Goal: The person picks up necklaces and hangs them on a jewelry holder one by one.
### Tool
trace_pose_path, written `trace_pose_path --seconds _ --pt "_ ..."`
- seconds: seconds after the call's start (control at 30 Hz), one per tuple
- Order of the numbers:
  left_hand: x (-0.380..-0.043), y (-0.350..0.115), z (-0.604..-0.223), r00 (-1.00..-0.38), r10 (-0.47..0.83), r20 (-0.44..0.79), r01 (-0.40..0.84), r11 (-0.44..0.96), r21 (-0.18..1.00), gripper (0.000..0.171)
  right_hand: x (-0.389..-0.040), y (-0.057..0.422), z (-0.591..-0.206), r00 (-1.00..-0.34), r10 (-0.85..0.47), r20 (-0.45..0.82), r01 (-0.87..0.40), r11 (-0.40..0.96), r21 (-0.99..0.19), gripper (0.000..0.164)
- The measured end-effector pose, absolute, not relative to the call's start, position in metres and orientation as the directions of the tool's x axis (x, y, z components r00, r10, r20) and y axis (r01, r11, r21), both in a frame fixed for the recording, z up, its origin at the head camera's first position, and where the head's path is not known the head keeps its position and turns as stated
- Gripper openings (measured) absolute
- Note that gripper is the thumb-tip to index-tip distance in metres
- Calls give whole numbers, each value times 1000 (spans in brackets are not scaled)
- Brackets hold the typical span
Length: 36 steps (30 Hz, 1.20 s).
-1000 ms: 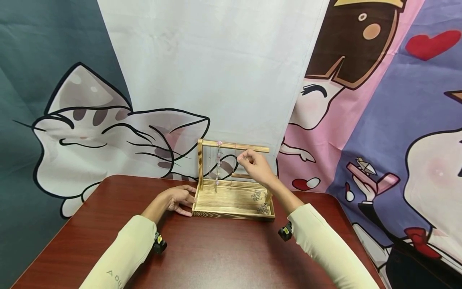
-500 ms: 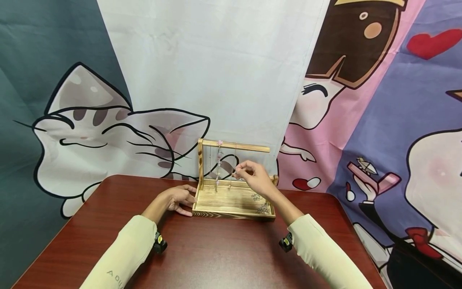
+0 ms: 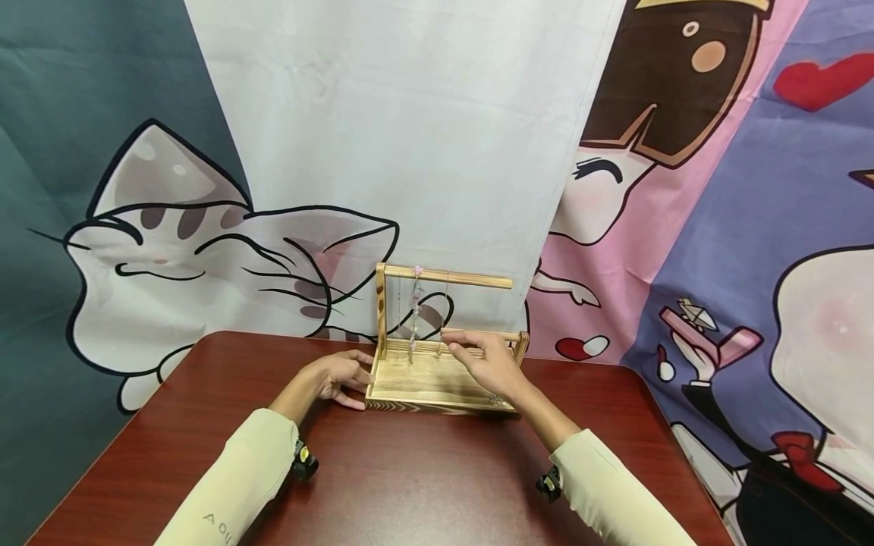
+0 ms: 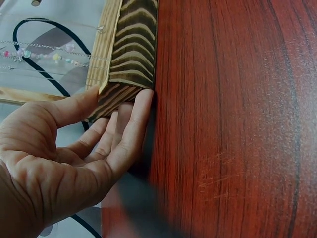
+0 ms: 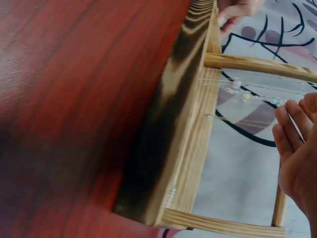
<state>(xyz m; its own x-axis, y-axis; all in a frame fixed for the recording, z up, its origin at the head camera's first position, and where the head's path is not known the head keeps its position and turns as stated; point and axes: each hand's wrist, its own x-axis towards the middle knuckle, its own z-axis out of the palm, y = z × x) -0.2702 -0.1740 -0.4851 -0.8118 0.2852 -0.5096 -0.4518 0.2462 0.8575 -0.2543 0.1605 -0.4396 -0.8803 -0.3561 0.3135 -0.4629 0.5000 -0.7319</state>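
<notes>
A wooden jewelry stand (image 3: 423,379) has a shallow tray, with a left post and a top bar (image 3: 471,278). My left hand (image 3: 340,375) holds its left end; in the left wrist view the thumb (image 4: 79,106) lies on the rim, with fingers against the side and lower edge. A pink beaded necklace (image 3: 414,312) and thin chains hang from the bar. My right hand (image 3: 488,365) hovers over the tray with straight fingers beside a thin gold-toned necklace (image 3: 447,299), holding nothing visible. Silver chain (image 3: 498,400) lies in the tray's right front corner, partly behind the hand.
The stand sits on a reddish-brown table (image 3: 410,470) in front of a printed cloth backdrop (image 3: 437,152). A lower wooden rail (image 3: 512,336) runs behind my right hand. Each wrist carries a small black camera.
My right hand has come down from near the top bar along the thin necklace, and its pinching fingers have straightened. The left hand stays at the stand's left end.
</notes>
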Motion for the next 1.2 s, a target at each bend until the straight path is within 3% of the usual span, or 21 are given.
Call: trace_pose_path --seconds 0.23,0.7,1.0,1.2 --pt "-269 -174 -485 -813 283 -510 -451 248 857 60 -249 167 -459 -886 -361 291 -460 605 -650 32" --pt "-269 -174 -486 -815 283 -506 -445 253 859 60 -240 168 -493 -926 -377 4 -331 808 -487 80" --pt "-270 -174 -487 -815 284 -505 -445 251 860 60 -245 158 -503 -953 -259 -155 -158 866 -474 102" --pt "-269 -175 -488 -815 287 -503 -441 255 860 60 -263 156 -528 -971 -190 -144 -112 895 -431 115"
